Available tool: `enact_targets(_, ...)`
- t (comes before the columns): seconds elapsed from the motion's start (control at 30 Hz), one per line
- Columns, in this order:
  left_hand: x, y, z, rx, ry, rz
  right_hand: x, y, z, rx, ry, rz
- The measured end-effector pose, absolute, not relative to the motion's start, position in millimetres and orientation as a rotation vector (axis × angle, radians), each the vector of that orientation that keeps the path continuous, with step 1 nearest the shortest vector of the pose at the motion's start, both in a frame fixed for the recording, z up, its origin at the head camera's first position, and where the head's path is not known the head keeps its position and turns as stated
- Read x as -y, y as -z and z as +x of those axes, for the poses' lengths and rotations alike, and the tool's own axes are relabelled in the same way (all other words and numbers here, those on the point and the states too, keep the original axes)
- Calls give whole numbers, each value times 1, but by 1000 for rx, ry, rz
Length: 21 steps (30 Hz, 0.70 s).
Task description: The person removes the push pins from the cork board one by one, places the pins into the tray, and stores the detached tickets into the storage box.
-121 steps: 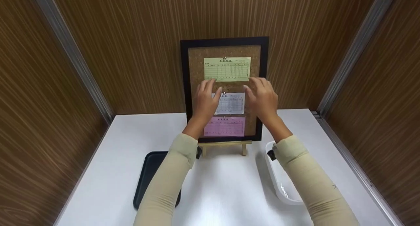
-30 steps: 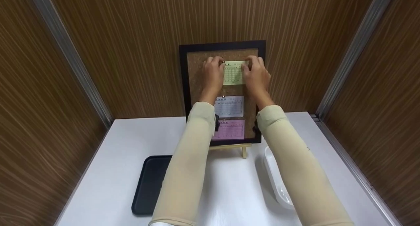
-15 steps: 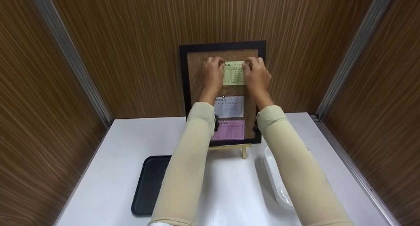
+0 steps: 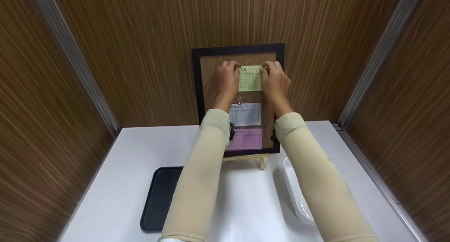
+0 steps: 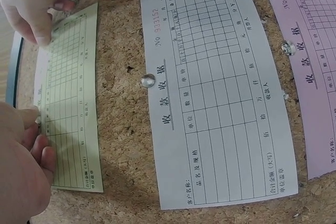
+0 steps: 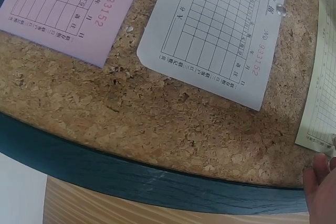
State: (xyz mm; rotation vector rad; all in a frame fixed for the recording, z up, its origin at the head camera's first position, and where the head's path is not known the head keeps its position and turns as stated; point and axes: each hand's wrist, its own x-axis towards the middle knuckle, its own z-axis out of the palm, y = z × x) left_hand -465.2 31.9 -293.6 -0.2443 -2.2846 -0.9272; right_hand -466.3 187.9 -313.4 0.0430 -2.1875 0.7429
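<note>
A yellow receipt slip (image 4: 250, 82) is at the top of a black-framed corkboard (image 4: 212, 59). My left hand (image 4: 227, 81) covers its left part, thumb and fingertips pinching a small clear push pin (image 5: 38, 120) at the slip's top edge. At the slip's upper right corner, my right hand (image 4: 276, 81) grips with curled fingers, the thumb on the paper in the left wrist view. Below hang a white slip (image 4: 246, 115), with its own clear push pin (image 5: 148, 81), and a pink slip (image 4: 248, 139). My left forearm hides part of the lower slips.
A small wooden easel (image 4: 262, 163) bears the board, near the wood-grain back wall (image 4: 158, 59). On the white table (image 4: 242, 207), a dark tray (image 4: 152, 203) lies to the left, partly under my left arm. A white plastic container (image 4: 293, 185) stands right, partly behind my right arm.
Four seconds ago both hands were lower, spread in front of the white slip. Since then they have risen to the yellow slip's top edge. Over the last second they have barely moved.
</note>
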Motion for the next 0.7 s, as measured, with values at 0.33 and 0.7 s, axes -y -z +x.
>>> enact_targets(0.33,-31,293,-463,2274,956,-254,-183,320,-463,2186,-867,-56)
enact_targets(0.7,-28,294,-463,2253,982,-249,-163,319,-454,2060,-1110,-251)
